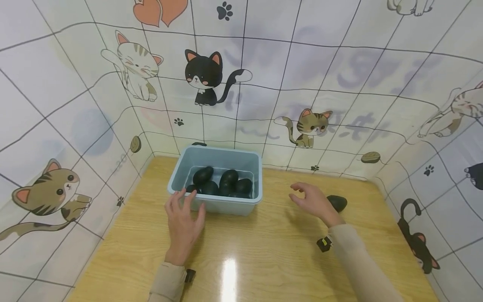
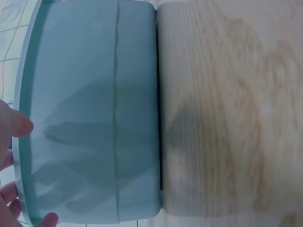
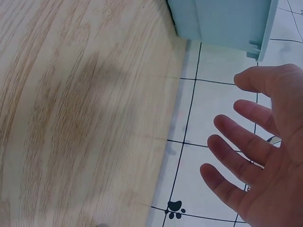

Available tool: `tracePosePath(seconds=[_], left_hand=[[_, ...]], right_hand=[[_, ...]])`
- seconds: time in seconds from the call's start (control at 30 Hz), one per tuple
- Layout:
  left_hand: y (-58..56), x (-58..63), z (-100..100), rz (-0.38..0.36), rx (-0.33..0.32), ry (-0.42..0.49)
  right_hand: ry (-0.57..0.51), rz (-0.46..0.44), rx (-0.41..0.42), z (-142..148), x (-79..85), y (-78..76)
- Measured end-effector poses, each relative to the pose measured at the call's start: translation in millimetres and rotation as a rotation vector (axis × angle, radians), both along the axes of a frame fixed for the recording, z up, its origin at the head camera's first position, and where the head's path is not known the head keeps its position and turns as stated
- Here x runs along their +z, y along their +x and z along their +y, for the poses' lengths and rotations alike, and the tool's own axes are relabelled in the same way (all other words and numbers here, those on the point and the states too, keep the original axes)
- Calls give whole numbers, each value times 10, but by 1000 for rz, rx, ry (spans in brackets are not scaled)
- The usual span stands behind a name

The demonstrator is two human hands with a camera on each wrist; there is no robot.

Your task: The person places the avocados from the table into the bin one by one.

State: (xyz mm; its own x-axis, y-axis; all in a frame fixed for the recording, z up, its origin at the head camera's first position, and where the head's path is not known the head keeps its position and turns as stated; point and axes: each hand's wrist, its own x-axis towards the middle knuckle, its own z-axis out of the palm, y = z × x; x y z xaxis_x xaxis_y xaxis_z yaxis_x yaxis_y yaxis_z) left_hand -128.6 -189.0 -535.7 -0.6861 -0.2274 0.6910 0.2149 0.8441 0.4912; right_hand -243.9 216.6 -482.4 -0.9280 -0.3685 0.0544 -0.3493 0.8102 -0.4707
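Note:
A light blue plastic bin (image 1: 222, 205) stands on the table with several dark avocados (image 1: 203, 174) inside. My left hand (image 1: 183, 226) is at the bin's front left, fingers spread at the front rim; whether they touch it is hard to tell. In the left wrist view, the thumb and fingertips (image 2: 21, 124) show beside the bin's rim (image 2: 21, 94). My right hand (image 1: 313, 203) hovers over the table right of the bin, its fingers relaxed and holding nothing. Another avocado (image 1: 337, 203) lies just beyond the right wrist, partly hidden by it.
The wooden table (image 1: 271, 260) runs up to walls covered with a cat-patterned sheet (image 1: 260, 113) at the back and both sides. The bin sits close to the back wall, left of the middle. Small black wrist devices (image 1: 324, 243) show under the sleeves.

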Motion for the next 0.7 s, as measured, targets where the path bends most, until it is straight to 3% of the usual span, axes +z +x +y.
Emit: tracePosePath(seconds=[0.7], left_hand=[[-4, -9, -14, 15, 0, 2]], right_hand=[[26, 4, -47, 300, -32, 15]])
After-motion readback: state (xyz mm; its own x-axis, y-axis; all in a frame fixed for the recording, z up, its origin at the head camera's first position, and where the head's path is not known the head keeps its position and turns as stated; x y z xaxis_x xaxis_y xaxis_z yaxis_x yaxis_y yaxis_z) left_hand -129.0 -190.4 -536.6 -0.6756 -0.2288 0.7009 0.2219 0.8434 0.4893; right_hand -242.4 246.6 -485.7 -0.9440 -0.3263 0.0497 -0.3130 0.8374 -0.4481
